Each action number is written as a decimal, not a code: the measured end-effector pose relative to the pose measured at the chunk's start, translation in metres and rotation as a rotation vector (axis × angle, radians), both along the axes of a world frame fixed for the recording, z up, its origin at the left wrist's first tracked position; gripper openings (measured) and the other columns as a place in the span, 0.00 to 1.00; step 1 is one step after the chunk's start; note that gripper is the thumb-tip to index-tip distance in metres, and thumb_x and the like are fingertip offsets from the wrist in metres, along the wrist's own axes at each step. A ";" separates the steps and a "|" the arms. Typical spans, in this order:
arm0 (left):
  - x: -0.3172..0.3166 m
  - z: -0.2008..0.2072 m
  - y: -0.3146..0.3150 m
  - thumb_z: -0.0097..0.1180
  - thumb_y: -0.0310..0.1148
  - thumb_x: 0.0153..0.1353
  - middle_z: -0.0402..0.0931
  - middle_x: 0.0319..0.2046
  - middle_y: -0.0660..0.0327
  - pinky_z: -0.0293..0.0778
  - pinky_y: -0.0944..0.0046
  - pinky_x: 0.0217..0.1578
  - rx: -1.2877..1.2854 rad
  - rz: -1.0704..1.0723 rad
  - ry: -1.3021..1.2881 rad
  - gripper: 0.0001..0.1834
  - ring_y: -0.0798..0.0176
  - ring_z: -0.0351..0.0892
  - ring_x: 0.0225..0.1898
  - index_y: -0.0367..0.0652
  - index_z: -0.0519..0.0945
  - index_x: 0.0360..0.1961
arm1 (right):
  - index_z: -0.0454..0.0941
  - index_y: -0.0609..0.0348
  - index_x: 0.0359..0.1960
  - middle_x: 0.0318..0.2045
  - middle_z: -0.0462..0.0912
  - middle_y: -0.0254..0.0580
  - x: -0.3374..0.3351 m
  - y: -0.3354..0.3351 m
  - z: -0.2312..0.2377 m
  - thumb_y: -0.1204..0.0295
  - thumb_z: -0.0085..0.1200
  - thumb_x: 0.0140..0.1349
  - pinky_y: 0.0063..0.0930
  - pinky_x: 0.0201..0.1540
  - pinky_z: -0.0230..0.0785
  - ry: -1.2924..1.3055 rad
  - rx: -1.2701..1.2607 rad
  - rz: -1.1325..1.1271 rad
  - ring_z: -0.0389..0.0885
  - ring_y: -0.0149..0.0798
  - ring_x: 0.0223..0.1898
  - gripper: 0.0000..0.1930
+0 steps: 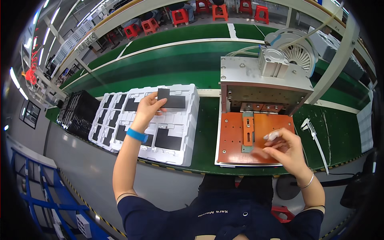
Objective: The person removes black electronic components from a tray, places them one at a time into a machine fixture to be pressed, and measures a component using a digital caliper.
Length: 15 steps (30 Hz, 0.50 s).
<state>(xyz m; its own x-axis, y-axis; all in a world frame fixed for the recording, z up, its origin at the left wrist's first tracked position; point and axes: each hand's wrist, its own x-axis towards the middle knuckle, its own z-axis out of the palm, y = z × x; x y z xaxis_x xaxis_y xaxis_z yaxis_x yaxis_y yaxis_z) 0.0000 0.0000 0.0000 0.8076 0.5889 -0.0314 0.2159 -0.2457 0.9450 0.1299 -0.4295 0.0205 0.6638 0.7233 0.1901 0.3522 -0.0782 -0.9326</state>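
Observation:
My left hand (149,108), with a blue wristband, reaches over a white foam tray (188,140) and pinches a flat black rectangular part (172,100) above the tray's far right pocket. Other pockets of the tray hold similar black parts. My right hand (282,150) hovers over the orange base plate (228,140) of a small metal press (262,86). Its fingers are curled, one fingertip wrapped in white, and seem to pinch something small that I cannot make out. A narrow orange and grey fixture (248,134) sits in the plate's middle, just left of that hand.
A second white tray (105,120) with black parts lies left of the first, and a stack of black trays (78,114) beyond it. A caliper (314,138) lies right of the press on the green bench. A fan (298,54) stands behind the press; red stools line the far aisle.

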 end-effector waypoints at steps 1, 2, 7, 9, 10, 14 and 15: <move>0.002 -0.005 0.000 0.67 0.45 0.56 0.82 0.23 0.65 0.75 0.64 0.26 0.036 0.008 0.060 0.27 0.63 0.81 0.23 0.44 0.79 0.54 | 0.78 0.64 0.36 0.38 0.83 0.42 -0.001 0.002 0.002 0.78 0.67 0.51 0.26 0.40 0.78 -0.045 -0.032 0.027 0.85 0.34 0.36 0.12; 0.002 -0.010 0.000 0.67 0.43 0.55 0.82 0.23 0.64 0.75 0.64 0.26 0.071 0.016 0.121 0.23 0.63 0.81 0.23 0.42 0.82 0.49 | 0.78 0.66 0.34 0.35 0.83 0.43 -0.005 0.005 0.009 0.79 0.66 0.51 0.26 0.39 0.78 -0.122 -0.028 0.044 0.85 0.35 0.35 0.11; 0.000 0.003 -0.007 0.67 0.36 0.53 0.78 0.22 0.59 0.72 0.60 0.25 0.984 0.181 0.255 0.12 0.57 0.77 0.21 0.39 0.86 0.34 | 0.79 0.68 0.31 0.31 0.83 0.44 -0.008 0.013 0.011 0.80 0.66 0.51 0.26 0.38 0.79 -0.298 -0.052 0.102 0.85 0.37 0.34 0.09; -0.003 -0.003 0.017 0.67 0.37 0.52 0.78 0.28 0.61 0.73 0.59 0.29 1.113 0.207 0.045 0.12 0.57 0.77 0.28 0.40 0.85 0.32 | 0.79 0.68 0.32 0.31 0.83 0.44 -0.008 0.006 0.010 0.80 0.66 0.51 0.25 0.37 0.79 -0.262 -0.095 0.096 0.85 0.37 0.33 0.08; -0.007 -0.005 0.026 0.65 0.35 0.54 0.77 0.30 0.61 0.72 0.58 0.33 1.181 0.126 0.039 0.09 0.57 0.76 0.36 0.40 0.83 0.28 | 0.79 0.68 0.32 0.31 0.83 0.44 -0.008 0.005 0.009 0.80 0.66 0.51 0.25 0.37 0.79 -0.262 -0.095 0.097 0.85 0.37 0.33 0.08; -0.003 -0.021 0.050 0.60 0.33 0.58 0.76 0.26 0.60 0.70 0.57 0.36 1.235 -0.114 -0.123 0.08 0.53 0.72 0.38 0.40 0.80 0.27 | 0.79 0.67 0.31 0.30 0.83 0.43 -0.009 0.005 0.007 0.79 0.66 0.52 0.25 0.36 0.79 -0.109 -0.112 0.107 0.85 0.37 0.32 0.08; 0.002 -0.019 0.051 0.60 0.33 0.58 0.76 0.26 0.60 0.70 0.57 0.36 1.232 -0.122 -0.128 0.08 0.53 0.72 0.38 0.40 0.80 0.27 | 0.79 0.67 0.31 0.30 0.83 0.43 -0.010 0.005 0.008 0.78 0.66 0.52 0.25 0.36 0.79 -0.115 -0.121 0.111 0.85 0.37 0.31 0.08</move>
